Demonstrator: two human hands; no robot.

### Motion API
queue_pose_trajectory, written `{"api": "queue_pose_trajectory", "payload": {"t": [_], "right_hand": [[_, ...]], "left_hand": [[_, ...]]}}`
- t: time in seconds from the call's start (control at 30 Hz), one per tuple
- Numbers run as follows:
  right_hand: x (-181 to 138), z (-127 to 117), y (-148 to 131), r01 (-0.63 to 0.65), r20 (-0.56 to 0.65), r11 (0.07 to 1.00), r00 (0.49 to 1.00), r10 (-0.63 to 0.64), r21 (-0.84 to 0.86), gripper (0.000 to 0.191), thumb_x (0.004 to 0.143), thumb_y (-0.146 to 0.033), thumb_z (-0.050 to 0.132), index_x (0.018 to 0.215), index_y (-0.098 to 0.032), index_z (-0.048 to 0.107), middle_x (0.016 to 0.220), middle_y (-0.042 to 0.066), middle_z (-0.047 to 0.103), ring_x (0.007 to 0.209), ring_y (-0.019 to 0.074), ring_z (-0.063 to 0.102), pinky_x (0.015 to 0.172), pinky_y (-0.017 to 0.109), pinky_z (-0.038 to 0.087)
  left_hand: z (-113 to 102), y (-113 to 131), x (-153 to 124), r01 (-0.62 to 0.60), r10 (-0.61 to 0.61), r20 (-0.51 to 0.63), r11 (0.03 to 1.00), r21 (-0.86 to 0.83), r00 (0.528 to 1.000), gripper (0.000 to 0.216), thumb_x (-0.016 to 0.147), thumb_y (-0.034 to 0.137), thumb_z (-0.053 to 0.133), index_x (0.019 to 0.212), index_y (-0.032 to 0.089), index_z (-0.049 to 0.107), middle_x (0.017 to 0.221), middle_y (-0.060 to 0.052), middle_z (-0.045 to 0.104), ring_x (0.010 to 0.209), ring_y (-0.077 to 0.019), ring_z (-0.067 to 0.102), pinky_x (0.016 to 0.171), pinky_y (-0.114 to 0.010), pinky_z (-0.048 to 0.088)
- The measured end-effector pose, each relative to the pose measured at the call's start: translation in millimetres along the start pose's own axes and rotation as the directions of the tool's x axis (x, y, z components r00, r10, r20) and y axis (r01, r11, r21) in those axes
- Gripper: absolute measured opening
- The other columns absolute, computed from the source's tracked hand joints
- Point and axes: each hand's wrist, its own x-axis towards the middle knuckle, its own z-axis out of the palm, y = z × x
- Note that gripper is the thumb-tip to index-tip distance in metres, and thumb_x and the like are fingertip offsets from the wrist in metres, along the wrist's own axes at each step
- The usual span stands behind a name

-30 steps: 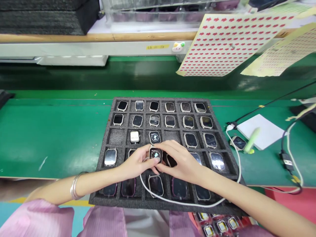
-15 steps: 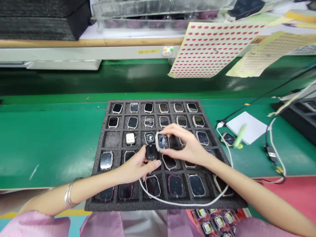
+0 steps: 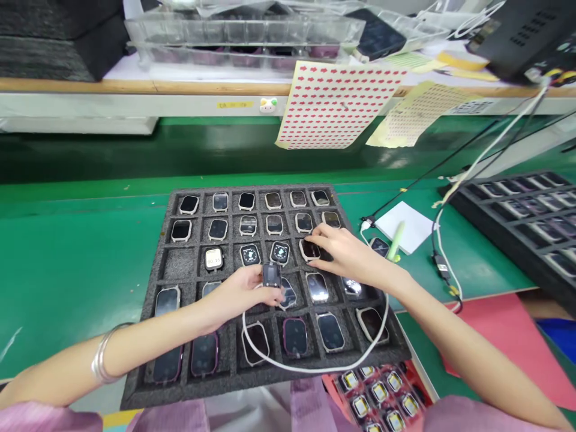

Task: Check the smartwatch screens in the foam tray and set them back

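Observation:
A black foam tray with a grid of cells holds several smartwatch bodies, some with lit screens. My left hand is closed on a small dark charger puck, held upright above the tray's middle; a white cable loops from it across the front rows. My right hand reaches into the third row, its fingertips pinching a dark-screened watch that sits in its cell. Beside it to the left lies a watch with a lit dial.
A second tray of watches stands at the right. A white pad, a green pen and a loose watch lie right of the tray. Sticker sheets hang from the shelf behind. More watches sit below the table's edge.
My right hand set the lit watch into a third-row cell and moved right onto the neighbouring dark watch. My left hand kept the charger puck. The view swung to the right.

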Motion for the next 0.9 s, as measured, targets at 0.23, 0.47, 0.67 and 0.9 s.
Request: {"api": "queue_pose_trajectory", "payload": {"t": [0.23,0.47,0.67,0.9], "right_hand": [[6.2,11.7,3.7,-0.089,-0.081,0.994,0.992,0.094,0.067,0.04,0.073,-0.033,0.079,0.101,-0.012,0.06,0.097,0.012,0.057,0.087,0.0305,0.06,0.075,0.044,0.049],[-3.0,-1.1,-40.6,0.067,-0.246,0.9,0.968,0.045,0.43,0.043,0.073,-0.034,0.078,0.105,-0.019,0.054,0.107,0.008,0.063,0.102,0.026,0.059,0.086,0.04,0.044],[2.5,19.5,-62.2,0.086,-0.258,0.921,0.966,0.015,0.379,0.041,0.077,-0.038,0.074,0.107,-0.018,0.053,0.1,0.009,0.066,0.093,0.027,0.061,0.08,0.041,0.044],[10.0,27.7,-62.1,0.194,-0.314,0.934,0.945,-0.096,0.299,0.025,0.086,-0.034,0.063,0.1,-0.016,0.053,0.093,0.012,0.065,0.087,0.0285,0.061,0.076,0.042,0.044]], "left_hand": [[5.2,-12.7,18.1,-0.052,0.055,0.044,0.997,-0.062,0.998,0.034,0.069,0.018,0.076,0.099,0.01,0.062,0.102,-0.012,0.068,0.098,-0.0219,0.063,0.094,-0.039,0.044],[2.1,-23.6,20.0,-0.106,0.117,0.061,0.98,-0.169,0.991,0.044,0.06,0.009,0.08,0.1,0.012,0.06,0.104,-0.011,0.067,0.098,-0.0247,0.064,0.091,-0.041,0.046],[2.3,-24.9,18.9,-0.149,0.176,0.097,0.961,-0.233,0.98,0.043,0.06,0.005,0.076,0.097,0.015,0.057,0.105,-0.007,0.064,0.101,-0.0233,0.061,0.091,-0.037,0.045],[3.9,-23.7,15.5,-0.19,0.19,-0.054,0.982,0.012,0.98,0.027,0.077,0.033,0.071,0.091,0.013,0.059,0.088,-0.006,0.064,0.089,-0.0213,0.06,0.083,-0.034,0.045]]}}
